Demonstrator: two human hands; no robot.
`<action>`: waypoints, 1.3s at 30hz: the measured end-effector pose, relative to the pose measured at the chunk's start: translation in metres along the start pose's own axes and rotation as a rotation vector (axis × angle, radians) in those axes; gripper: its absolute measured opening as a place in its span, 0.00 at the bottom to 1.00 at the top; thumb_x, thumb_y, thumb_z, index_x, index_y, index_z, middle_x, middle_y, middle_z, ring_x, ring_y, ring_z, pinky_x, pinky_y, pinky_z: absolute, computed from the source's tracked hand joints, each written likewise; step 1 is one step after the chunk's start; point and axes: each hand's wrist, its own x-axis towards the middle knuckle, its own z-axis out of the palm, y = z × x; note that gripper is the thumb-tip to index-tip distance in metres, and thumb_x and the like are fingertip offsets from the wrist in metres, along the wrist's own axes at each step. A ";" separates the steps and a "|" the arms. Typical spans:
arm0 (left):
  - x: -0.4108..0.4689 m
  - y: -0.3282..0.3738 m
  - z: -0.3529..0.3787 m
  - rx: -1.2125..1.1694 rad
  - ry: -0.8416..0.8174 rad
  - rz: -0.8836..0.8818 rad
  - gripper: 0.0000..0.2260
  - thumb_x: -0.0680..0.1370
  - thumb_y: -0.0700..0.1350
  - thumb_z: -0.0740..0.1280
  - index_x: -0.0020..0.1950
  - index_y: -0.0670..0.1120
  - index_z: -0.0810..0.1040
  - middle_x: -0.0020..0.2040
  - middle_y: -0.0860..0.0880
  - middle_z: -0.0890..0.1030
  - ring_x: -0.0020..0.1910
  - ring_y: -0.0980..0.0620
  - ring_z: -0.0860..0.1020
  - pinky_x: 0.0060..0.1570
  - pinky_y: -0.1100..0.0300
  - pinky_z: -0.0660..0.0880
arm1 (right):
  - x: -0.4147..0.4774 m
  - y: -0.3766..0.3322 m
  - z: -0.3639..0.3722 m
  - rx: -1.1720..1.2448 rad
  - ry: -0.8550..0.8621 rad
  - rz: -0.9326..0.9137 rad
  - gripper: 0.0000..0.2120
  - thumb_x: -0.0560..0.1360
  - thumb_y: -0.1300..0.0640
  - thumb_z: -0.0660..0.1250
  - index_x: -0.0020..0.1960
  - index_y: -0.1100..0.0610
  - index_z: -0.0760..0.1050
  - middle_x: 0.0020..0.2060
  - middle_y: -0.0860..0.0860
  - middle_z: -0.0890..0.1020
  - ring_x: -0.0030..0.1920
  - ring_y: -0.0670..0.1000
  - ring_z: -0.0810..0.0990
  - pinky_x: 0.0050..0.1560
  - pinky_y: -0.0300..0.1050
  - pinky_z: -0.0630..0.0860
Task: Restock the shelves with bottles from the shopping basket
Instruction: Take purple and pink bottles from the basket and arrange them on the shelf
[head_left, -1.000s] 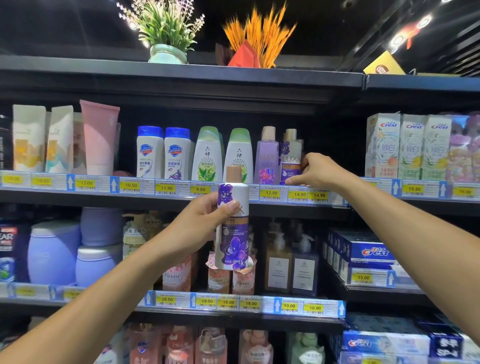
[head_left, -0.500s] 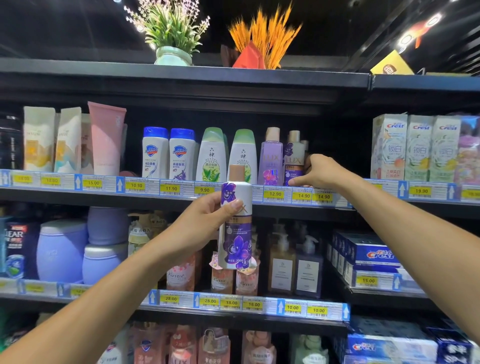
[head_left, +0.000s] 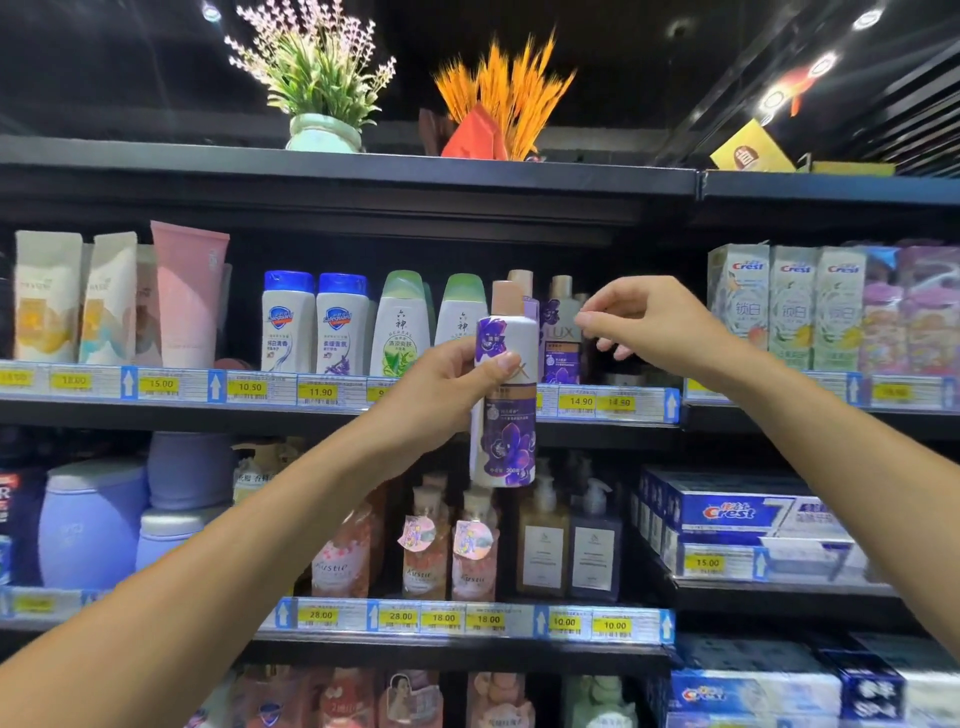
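Observation:
My left hand grips a white bottle with purple flowers and a tan cap, upright, in front of the upper shelf's edge. My right hand hovers just right of it with fingers loosely spread, holding nothing, in front of a matching purple bottle that stands on that shelf. A lilac bottle behind the held one is mostly hidden. The shopping basket is out of view.
The upper shelf carries blue-capped white bottles, green-capped bottles and tubes at left. Toothpaste boxes fill the right bay. Pump bottles line the lower shelf. Potted plants sit on top.
My left hand has lifted the bottle up to the upper shelf's level. My right hand has let go of the shelved purple bottle and pulled back, fingers apart.

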 end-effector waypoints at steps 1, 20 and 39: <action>0.006 0.004 0.003 -0.009 0.001 0.015 0.14 0.84 0.54 0.63 0.65 0.50 0.80 0.59 0.52 0.86 0.61 0.53 0.83 0.65 0.42 0.78 | -0.007 -0.005 -0.001 0.034 -0.062 -0.008 0.07 0.78 0.50 0.73 0.52 0.52 0.83 0.42 0.49 0.87 0.43 0.48 0.86 0.41 0.42 0.82; 0.057 0.025 0.018 0.338 0.143 0.320 0.28 0.82 0.56 0.66 0.80 0.49 0.66 0.71 0.52 0.77 0.70 0.57 0.75 0.69 0.51 0.74 | -0.001 -0.004 -0.001 0.132 -0.034 -0.087 0.18 0.75 0.52 0.77 0.64 0.51 0.81 0.49 0.45 0.87 0.48 0.41 0.86 0.36 0.33 0.77; 0.020 -0.087 0.019 1.225 0.135 0.396 0.30 0.81 0.63 0.55 0.82 0.53 0.60 0.81 0.52 0.64 0.81 0.50 0.59 0.81 0.45 0.52 | 0.034 0.055 0.036 -0.053 -0.042 0.193 0.27 0.70 0.45 0.79 0.64 0.51 0.74 0.51 0.46 0.85 0.48 0.45 0.85 0.42 0.40 0.79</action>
